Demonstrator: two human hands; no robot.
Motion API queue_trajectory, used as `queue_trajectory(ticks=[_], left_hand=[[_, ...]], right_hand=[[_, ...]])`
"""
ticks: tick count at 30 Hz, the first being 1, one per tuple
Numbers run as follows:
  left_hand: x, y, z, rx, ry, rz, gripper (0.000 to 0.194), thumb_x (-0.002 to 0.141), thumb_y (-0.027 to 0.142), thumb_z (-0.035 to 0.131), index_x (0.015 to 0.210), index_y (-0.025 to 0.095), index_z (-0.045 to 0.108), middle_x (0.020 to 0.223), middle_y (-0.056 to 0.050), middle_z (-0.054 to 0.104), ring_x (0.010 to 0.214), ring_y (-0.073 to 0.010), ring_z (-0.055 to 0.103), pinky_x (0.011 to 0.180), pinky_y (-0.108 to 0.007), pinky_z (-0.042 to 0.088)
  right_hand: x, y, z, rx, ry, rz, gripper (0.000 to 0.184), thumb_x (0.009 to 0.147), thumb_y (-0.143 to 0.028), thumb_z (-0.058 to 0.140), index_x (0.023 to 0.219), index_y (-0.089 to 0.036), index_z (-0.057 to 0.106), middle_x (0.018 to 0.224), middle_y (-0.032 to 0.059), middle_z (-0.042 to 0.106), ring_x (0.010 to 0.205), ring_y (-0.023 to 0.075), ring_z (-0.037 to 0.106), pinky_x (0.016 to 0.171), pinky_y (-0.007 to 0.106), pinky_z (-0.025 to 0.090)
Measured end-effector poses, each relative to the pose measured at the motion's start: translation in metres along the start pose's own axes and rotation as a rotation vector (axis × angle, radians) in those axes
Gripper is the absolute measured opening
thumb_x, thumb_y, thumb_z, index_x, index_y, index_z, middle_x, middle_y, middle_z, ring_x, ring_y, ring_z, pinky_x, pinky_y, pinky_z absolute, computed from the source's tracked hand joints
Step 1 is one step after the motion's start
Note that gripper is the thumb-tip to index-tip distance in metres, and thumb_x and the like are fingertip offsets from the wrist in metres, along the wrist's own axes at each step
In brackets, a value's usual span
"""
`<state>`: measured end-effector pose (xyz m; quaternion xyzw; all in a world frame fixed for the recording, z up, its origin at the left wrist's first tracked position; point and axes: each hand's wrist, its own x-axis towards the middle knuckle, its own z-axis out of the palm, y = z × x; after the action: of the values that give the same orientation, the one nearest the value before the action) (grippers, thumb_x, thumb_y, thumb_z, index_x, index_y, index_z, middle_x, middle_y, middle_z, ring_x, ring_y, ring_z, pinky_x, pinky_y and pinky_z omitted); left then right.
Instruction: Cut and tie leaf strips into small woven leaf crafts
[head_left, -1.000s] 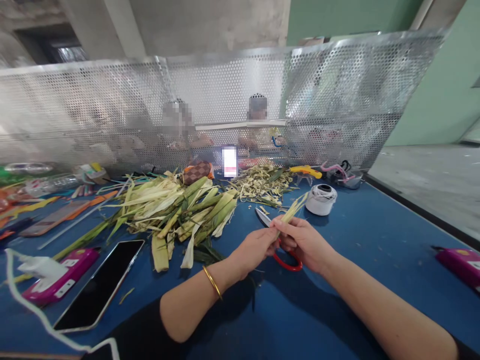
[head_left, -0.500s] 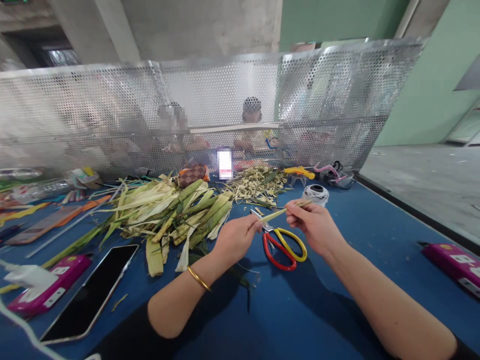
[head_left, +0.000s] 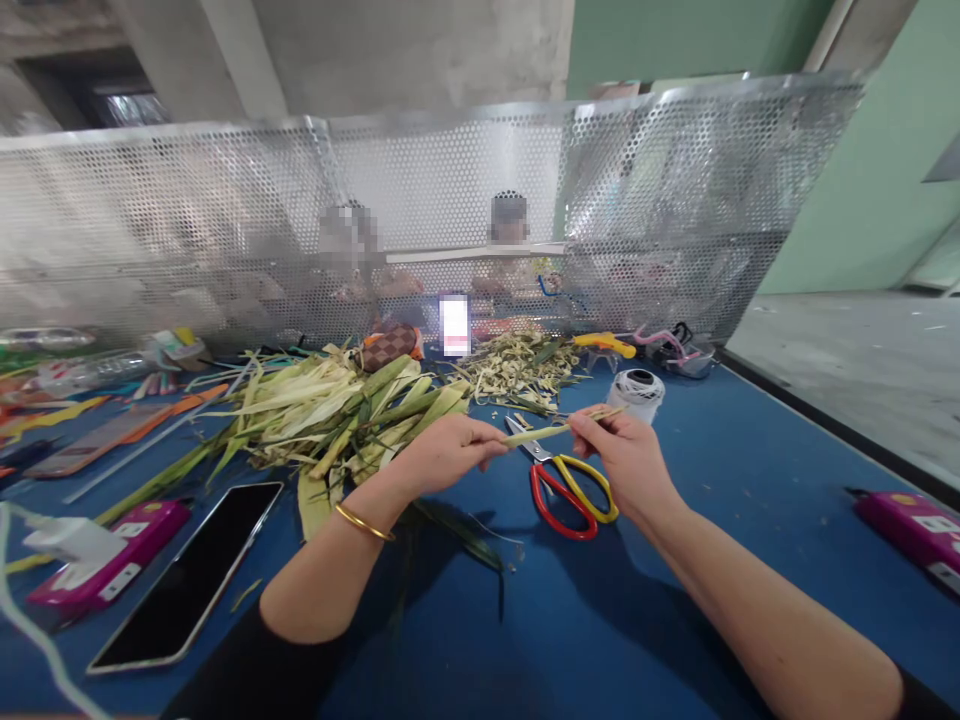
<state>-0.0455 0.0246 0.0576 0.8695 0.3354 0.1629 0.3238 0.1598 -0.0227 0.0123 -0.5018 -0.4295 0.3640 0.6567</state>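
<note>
A narrow pale-green strip of corn husk (head_left: 536, 436) stretches between my hands above the table. My right hand (head_left: 622, 450) pinches it near its right end, a short tip poking out past the fingers. At the other end, my left hand (head_left: 450, 455) has thumb and fingers closed on the strip's tip. Under the strip lie scissors (head_left: 564, 500) with one red and one yellow handle, blades slightly apart. A heap of corn husks (head_left: 330, 405) spreads beside my left hand. Just behind my right hand stands a spool of white thread (head_left: 636, 392).
A perforated metal screen (head_left: 465, 180) closes off the table's back, two people behind it. Small husk scraps (head_left: 517, 370) are piled there near a lit phone (head_left: 454, 325). A dark phone (head_left: 191, 575) and purple power strips (head_left: 112, 560) lie at the sides. Yellow-handled tool (head_left: 604, 345) behind.
My left hand has slid leftward along the husk strip, so more of it shows between my hands. My right hand keeps its pinch. The view has shifted slightly.
</note>
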Motion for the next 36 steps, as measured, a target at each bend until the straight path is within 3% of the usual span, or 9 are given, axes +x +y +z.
queue_trajectory(ticks=[4, 9, 16, 19, 22, 24, 28, 32, 36], left_hand=[[-0.004, 0.004, -0.005, -0.122, -0.189, -0.034, 0.03, 0.083, 0.039, 0.053, 0.079, 0.017, 0.073, 0.056, 0.001, 0.053, 0.055, -0.0112, 0.045, 0.055, -0.021, 0.032], [-0.001, -0.001, -0.004, -0.147, -0.182, -0.052, 0.03, 0.082, 0.042, 0.054, 0.078, 0.019, 0.073, 0.055, 0.003, 0.051, 0.052, -0.0091, 0.041, 0.053, -0.019, 0.031], [0.001, -0.008, 0.0, -0.193, -0.145, -0.084, 0.024, 0.079, 0.035, 0.055, 0.078, 0.019, 0.072, 0.058, 0.001, 0.059, 0.051, -0.01, 0.046, 0.053, -0.02, 0.035], [0.002, -0.01, 0.002, -0.248, -0.179, -0.1, 0.018, 0.074, 0.027, 0.058, 0.085, 0.02, 0.071, 0.068, 0.0, 0.065, 0.06, -0.012, 0.055, 0.06, -0.02, 0.041], [0.004, -0.01, 0.012, -0.364, -0.192, -0.079, 0.031, 0.072, 0.029, 0.064, 0.102, 0.021, 0.067, 0.07, 0.001, 0.063, 0.063, -0.0129, 0.057, 0.062, -0.022, 0.043], [0.006, -0.008, 0.024, -0.465, -0.165, -0.07, 0.033, 0.073, 0.036, 0.065, 0.101, 0.019, 0.064, 0.074, 0.001, 0.061, 0.062, -0.0126, 0.057, 0.062, -0.023, 0.045], [0.008, -0.002, 0.044, -0.482, -0.089, -0.087, 0.027, 0.082, 0.041, 0.053, 0.077, 0.016, 0.06, 0.069, 0.001, 0.056, 0.056, -0.0105, 0.051, 0.057, -0.022, 0.042], [0.008, 0.006, 0.049, -0.34, 0.07, -0.092, 0.029, 0.084, 0.035, 0.048, 0.063, 0.017, 0.056, 0.059, 0.002, 0.052, 0.057, -0.0107, 0.045, 0.059, -0.021, 0.037], [0.008, 0.007, 0.049, -0.281, 0.143, -0.047, 0.035, 0.086, 0.033, 0.042, 0.056, 0.018, 0.052, 0.056, 0.002, 0.049, 0.059, -0.0116, 0.044, 0.061, -0.022, 0.034]], right_hand=[[-0.002, 0.0, 0.002, 0.023, -0.037, 0.064, 0.039, 0.057, -0.052, 0.077, 0.064, -0.016, 0.063, 0.053, 0.0001, 0.06, 0.049, 0.0116, 0.053, 0.049, 0.025, 0.041], [-0.004, 0.0, 0.003, 0.072, -0.123, 0.114, 0.043, 0.06, -0.055, 0.075, 0.072, -0.016, 0.065, 0.047, -0.0001, 0.06, 0.043, 0.0118, 0.054, 0.045, 0.024, 0.043], [-0.006, 0.001, 0.007, 0.069, 0.02, 0.038, 0.037, 0.059, -0.051, 0.075, 0.067, -0.018, 0.062, 0.045, -0.0018, 0.057, 0.041, 0.0112, 0.052, 0.045, 0.025, 0.044], [-0.009, 0.0, 0.009, -0.013, 0.005, -0.005, 0.033, 0.064, -0.049, 0.072, 0.067, -0.018, 0.062, 0.042, -0.0025, 0.056, 0.039, 0.0121, 0.052, 0.046, 0.027, 0.044], [-0.014, 0.002, 0.013, -0.001, -0.014, 0.019, 0.03, 0.065, -0.046, 0.072, 0.068, -0.018, 0.061, 0.042, -0.003, 0.056, 0.038, 0.012, 0.051, 0.045, 0.026, 0.041], [-0.017, 0.005, 0.016, -0.005, -0.064, 0.056, 0.029, 0.065, -0.045, 0.072, 0.068, -0.019, 0.061, 0.042, -0.0026, 0.057, 0.039, 0.0124, 0.05, 0.045, 0.026, 0.04], [-0.022, 0.009, 0.021, -0.032, -0.15, 0.083, 0.03, 0.063, -0.047, 0.074, 0.065, -0.019, 0.061, 0.044, -0.0021, 0.056, 0.041, 0.0125, 0.049, 0.045, 0.026, 0.038], [-0.021, 0.009, 0.019, -0.021, -0.105, 0.036, 0.032, 0.057, -0.047, 0.078, 0.064, -0.019, 0.063, 0.056, -0.0012, 0.059, 0.049, 0.0114, 0.048, 0.048, 0.025, 0.037], [-0.018, 0.007, 0.015, 0.002, -0.155, 0.108, 0.034, 0.057, -0.047, 0.079, 0.067, -0.018, 0.063, 0.055, -0.0019, 0.058, 0.051, 0.0111, 0.047, 0.05, 0.025, 0.036]])
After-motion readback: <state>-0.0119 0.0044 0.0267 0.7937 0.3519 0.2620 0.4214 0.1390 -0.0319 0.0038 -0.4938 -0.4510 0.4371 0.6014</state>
